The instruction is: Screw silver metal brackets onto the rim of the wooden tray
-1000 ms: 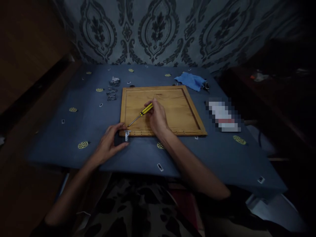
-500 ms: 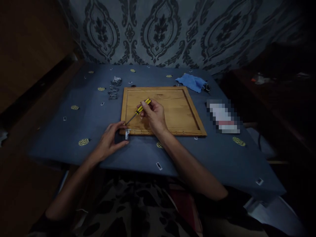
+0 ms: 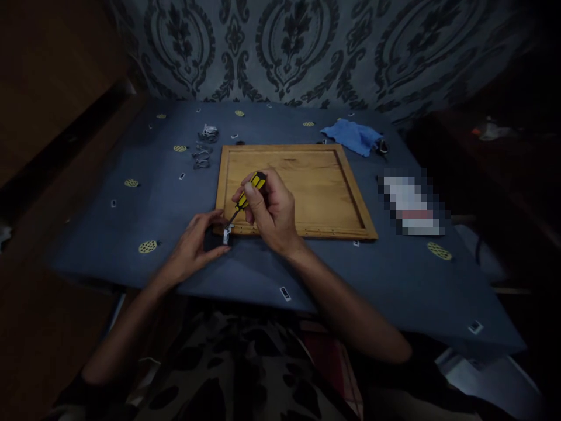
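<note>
A framed wooden panel (image 3: 293, 187) lies flat on the blue patterned tablecloth. At its near left corner sits a small metal hinge (image 3: 227, 234). My right hand (image 3: 274, 213) grips a yellow and black screwdriver (image 3: 251, 190), its shaft slanting down left with the tip at the hinge. My left hand (image 3: 193, 245) is around that corner, thumb and fingers apart on either side of the hinge. Whether its fingertips touch the hinge or only the panel edge is too dark to tell.
Several metal hinges (image 3: 202, 153) lie left of the panel's far corner. A blue cloth (image 3: 353, 137) with a dark object beside it is at the back right. A blurred-out item (image 3: 412, 204) lies to the right. A patterned wall covering rises behind the table.
The screwdriver has come down and its tip is now at the hinge, held more steeply. My left hand has barely shifted. The view has tilted slightly downward.
</note>
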`<state>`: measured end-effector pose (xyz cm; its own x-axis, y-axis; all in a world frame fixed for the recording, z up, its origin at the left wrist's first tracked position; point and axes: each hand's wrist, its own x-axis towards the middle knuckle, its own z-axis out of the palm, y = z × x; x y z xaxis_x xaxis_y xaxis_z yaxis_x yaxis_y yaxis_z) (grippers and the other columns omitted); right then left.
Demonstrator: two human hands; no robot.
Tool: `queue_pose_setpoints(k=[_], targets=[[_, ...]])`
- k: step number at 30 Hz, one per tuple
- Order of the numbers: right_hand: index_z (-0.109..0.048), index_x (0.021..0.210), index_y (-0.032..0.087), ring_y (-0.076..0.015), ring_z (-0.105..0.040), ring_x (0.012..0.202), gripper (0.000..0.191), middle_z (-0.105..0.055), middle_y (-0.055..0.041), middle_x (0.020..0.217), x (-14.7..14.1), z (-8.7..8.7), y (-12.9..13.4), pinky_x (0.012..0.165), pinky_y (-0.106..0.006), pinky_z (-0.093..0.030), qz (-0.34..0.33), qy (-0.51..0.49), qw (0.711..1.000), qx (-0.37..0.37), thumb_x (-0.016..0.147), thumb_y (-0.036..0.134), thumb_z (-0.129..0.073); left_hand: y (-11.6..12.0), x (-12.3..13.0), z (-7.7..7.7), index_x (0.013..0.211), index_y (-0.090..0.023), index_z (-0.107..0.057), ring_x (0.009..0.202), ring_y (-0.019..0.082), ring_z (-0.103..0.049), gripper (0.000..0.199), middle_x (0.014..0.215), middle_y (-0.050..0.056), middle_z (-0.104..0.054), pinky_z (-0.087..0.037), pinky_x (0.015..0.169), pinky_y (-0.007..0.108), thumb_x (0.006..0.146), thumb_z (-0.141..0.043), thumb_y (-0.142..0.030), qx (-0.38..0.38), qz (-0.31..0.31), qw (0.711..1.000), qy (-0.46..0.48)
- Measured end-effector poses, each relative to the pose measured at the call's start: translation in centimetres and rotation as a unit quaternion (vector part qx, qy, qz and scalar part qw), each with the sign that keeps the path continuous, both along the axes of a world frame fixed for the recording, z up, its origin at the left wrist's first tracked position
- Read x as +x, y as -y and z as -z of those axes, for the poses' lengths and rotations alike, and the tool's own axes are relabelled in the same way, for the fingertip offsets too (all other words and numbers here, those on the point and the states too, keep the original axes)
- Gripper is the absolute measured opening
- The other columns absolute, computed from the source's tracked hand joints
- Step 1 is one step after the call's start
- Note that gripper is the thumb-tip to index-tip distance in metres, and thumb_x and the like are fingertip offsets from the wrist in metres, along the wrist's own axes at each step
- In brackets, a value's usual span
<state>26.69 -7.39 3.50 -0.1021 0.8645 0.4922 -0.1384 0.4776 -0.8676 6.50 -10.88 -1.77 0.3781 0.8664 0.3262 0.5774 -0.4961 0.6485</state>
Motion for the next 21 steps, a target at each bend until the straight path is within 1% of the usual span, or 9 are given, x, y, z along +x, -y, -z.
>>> queue_pose_setpoints(k=[3,6,8,11,14,18,21], targets=[[-0.055,0.092,0.025,-0.0096,-0.055,0.056,0.021,-0.064,0.0036,0.076,0.09,-0.02,0.07,0.051,-0.023,-0.041,-0.002,0.027,1.0,0.007,0.101,0.043,-0.056,-0.01,0.01,0.12,0.143,-0.025,-0.048,0.122,0.028,-0.063,0.064,0.127,0.01,-0.068,-0.054,0.103,0.048,0.089,-0.073,-0.051,0.006,-0.003,1.0,0.006],[-0.057,0.091,0.025,-0.0108,-0.055,0.058,0.016,-0.06,0.0041,0.072,0.06,-0.03,0.16,0.053,-0.024,-0.041,-0.012,0.03,0.999,-0.001,0.098,0.038,-0.062,-0.02,0.0,0.2,0.144,-0.026,-0.047,0.122,0.028,-0.063,0.065,0.128,0.01,-0.068,-0.055,0.103,0.048,0.089,-0.073,-0.05,0.006,0.0,1.0,0.01],[-0.058,0.091,0.024,-0.0112,-0.054,0.059,0.015,-0.059,0.0041,0.073,0.04,-0.02,0.2,0.053,-0.024,-0.04,-0.018,0.028,0.999,-0.009,0.096,0.036,-0.066,-0.03,-0.01,0.21,0.145,-0.026,-0.047,0.122,0.029,-0.063,0.066,0.128,0.01,-0.068,-0.055,0.103,0.049,0.089,-0.073,-0.049,0.002,0.0,1.0,0.007],[-0.057,0.094,0.024,-0.0111,-0.052,0.059,0.013,-0.059,0.0041,0.074,0.1,0.03,0.23,0.054,-0.024,-0.04,-0.019,0.046,0.999,-0.002,0.097,0.035,-0.063,-0.02,-0.01,0.16,0.145,-0.027,-0.046,0.122,0.029,-0.063,0.066,0.128,0.01,-0.068,-0.055,0.103,0.049,0.089,-0.073,-0.049,0.0,-0.002,1.0,0.006],[-0.057,0.095,0.025,-0.0111,-0.051,0.059,0.013,-0.058,0.0043,0.075,0.17,0.04,0.26,0.057,-0.025,-0.041,-0.015,0.067,0.998,0.014,0.099,0.036,-0.06,0.02,0.01,0.03,0.147,-0.027,-0.045,0.121,0.029,-0.063,0.068,0.128,0.01,-0.068,-0.055,0.103,0.048,0.089,-0.073,-0.049,0.001,0.002,1.0,0.007],[-0.058,0.09,0.024,-0.0127,-0.05,0.063,0.021,-0.054,0.0042,0.073,-0.09,-0.3,0.22,0.063,-0.027,-0.042,-0.018,0.085,0.996,0.038,0.096,0.043,-0.065,0.07,0.02,-0.03,0.146,-0.026,-0.046,0.121,0.029,-0.063,0.066,0.128,0.01,-0.066,-0.055,0.103,0.049,0.089,-0.073,-0.047,-0.01,-0.008,1.0,0.0],[-0.055,0.084,0.025,-0.013,-0.046,0.062,0.028,-0.049,0.0056,0.068,-0.5,-0.92,-0.03,0.061,-0.027,-0.04,-0.04,0.091,0.995,0.032,0.093,0.047,-0.069,0.01,-0.01,0.14,0.143,-0.025,-0.048,0.12,0.03,-0.063,0.064,0.129,0.011,-0.065,-0.055,0.103,0.05,0.088,-0.074,-0.047,-0.014,-0.01,1.0,0.004]])
